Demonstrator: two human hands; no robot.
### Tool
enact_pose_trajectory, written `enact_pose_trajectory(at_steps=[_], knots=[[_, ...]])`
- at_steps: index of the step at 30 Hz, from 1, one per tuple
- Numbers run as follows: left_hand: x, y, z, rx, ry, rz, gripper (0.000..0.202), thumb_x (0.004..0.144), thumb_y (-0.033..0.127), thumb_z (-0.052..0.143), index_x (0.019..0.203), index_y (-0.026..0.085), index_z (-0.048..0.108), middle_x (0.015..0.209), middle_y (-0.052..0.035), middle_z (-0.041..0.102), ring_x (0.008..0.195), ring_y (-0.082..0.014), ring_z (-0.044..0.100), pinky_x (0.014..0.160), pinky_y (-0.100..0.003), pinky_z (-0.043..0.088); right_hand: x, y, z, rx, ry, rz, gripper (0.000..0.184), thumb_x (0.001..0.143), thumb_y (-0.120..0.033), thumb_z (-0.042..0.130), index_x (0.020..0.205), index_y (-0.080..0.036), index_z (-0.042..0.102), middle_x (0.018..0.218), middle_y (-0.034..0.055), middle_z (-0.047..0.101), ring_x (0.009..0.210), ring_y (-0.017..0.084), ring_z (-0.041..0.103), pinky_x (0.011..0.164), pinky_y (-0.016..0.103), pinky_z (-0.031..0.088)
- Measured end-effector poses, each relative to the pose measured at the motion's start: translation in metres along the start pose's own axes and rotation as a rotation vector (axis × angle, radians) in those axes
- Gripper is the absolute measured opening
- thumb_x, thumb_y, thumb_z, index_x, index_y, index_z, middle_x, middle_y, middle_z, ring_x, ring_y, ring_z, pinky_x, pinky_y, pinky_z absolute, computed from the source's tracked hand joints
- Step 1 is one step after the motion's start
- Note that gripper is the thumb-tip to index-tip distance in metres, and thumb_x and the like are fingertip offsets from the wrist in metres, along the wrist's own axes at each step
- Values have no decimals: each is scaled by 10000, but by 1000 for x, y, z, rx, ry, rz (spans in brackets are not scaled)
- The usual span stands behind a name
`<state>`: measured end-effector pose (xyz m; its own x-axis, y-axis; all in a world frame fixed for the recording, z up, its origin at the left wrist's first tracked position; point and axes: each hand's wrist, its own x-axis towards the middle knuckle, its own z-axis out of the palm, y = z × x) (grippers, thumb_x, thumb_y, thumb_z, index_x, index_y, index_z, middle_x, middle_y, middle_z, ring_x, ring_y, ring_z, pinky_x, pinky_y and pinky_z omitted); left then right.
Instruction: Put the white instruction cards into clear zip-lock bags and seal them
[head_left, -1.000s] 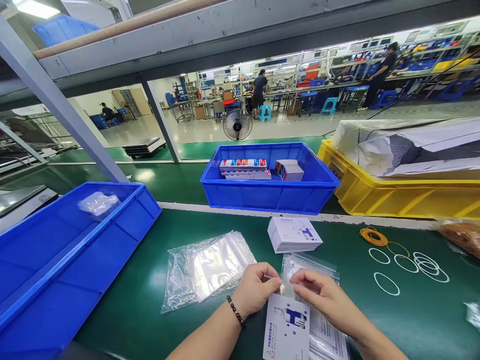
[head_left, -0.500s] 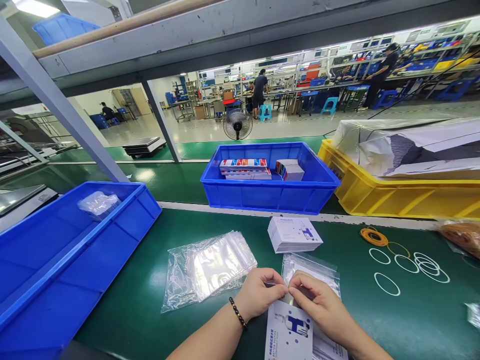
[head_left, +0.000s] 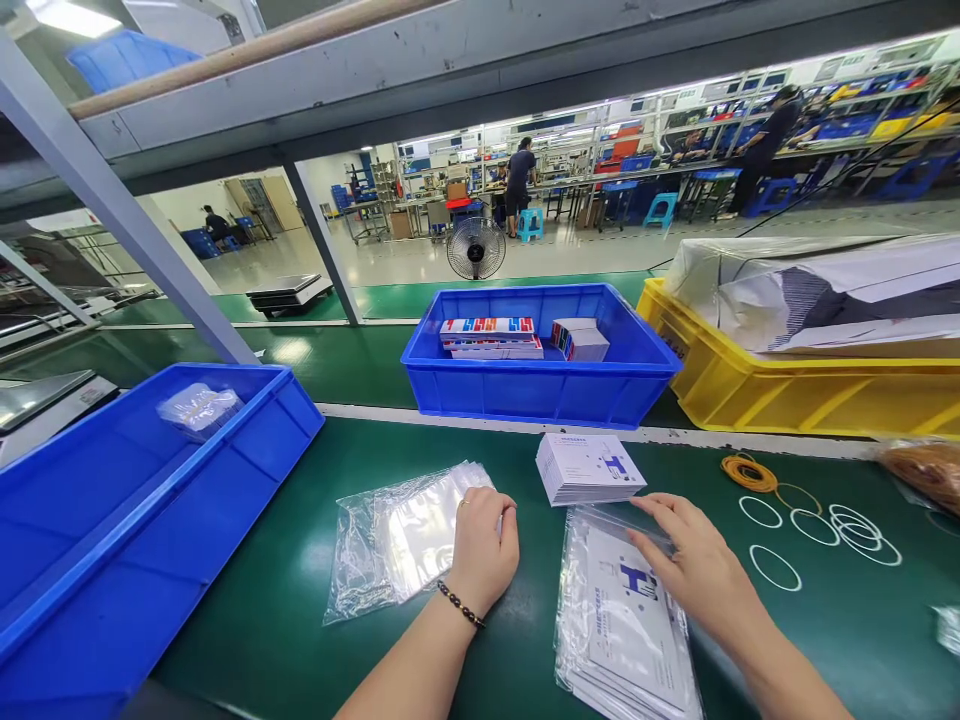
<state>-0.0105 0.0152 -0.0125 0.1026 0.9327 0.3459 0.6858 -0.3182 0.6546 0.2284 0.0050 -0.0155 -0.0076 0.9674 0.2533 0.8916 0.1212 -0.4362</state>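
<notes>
My left hand (head_left: pixel 484 545) rests with curled fingers on a pile of empty clear zip bags (head_left: pixel 405 535) on the green table; whether it grips a bag is unclear. My right hand (head_left: pixel 694 570) lies flat, fingers stretched, on the top edge of a stack of bagged white leaflets (head_left: pixel 622 620) with a blue logo. A stack of loose white leaflets (head_left: pixel 589 467) sits just beyond both hands.
A blue bin (head_left: pixel 540 355) with small boxes stands behind the leaflets, a yellow bin (head_left: pixel 750 385) to its right, a large blue bin (head_left: pixel 112 500) at left. Orange and white rubber bands (head_left: pixel 810 520) lie at right. People work far behind.
Both hands were pinching a bag top over a leaflet near me. Now the bagged leaflet lies flat on the stack, my left hand has moved left onto the empty bags, my right hand forward.
</notes>
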Motion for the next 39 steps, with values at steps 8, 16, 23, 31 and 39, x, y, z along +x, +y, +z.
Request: enact_pose_trajectory(at_steps=[8, 16, 23, 31, 39], knots=[[-4, 2, 10, -4, -77, 27, 241, 815, 193, 328, 595, 194, 426, 636, -37, 501, 641, -164, 442, 602, -291, 355, -3, 11, 22, -217, 6, -119, 383, 767, -420, 395, 992, -209, 623, 1070, 117, 612, 973, 293, 564, 765, 454, 464], [-15, 38, -13, 86, -219, 152, 192, 795, 179, 368, 735, 184, 551, 737, -76, 595, 700, -187, 517, 644, -306, 370, 0, 13, 26, -124, 101, -212, 384, 789, -426, 347, 846, -223, 668, 952, 107, 659, 901, 300, 596, 718, 454, 476], [8, -14, -54, 503, -459, -356, 333, 776, 391, 481, 843, 96, 620, 823, -172, 645, 785, -284, 592, 634, -325, 402, -4, 5, 23, -14, 182, -269, 426, 807, -470, 316, 791, -232, 669, 841, 91, 684, 827, 289, 618, 683, 434, 482], [4, -34, -57, 535, -506, -311, 205, 764, 163, 436, 834, 123, 625, 847, -142, 665, 785, -242, 609, 643, -290, 406, -10, -24, 11, 174, 108, -299, 383, 817, -485, 359, 774, -244, 654, 809, 77, 693, 786, 263, 634, 701, 396, 501], [-17, 41, -20, 352, -500, -9, 206, 758, 239, 427, 774, 159, 616, 731, -105, 651, 655, -229, 586, 601, -301, 414, -30, -46, 29, 398, -66, -225, 442, 827, -500, 379, 1107, -229, 586, 822, 50, 714, 660, 207, 669, 605, 303, 548]])
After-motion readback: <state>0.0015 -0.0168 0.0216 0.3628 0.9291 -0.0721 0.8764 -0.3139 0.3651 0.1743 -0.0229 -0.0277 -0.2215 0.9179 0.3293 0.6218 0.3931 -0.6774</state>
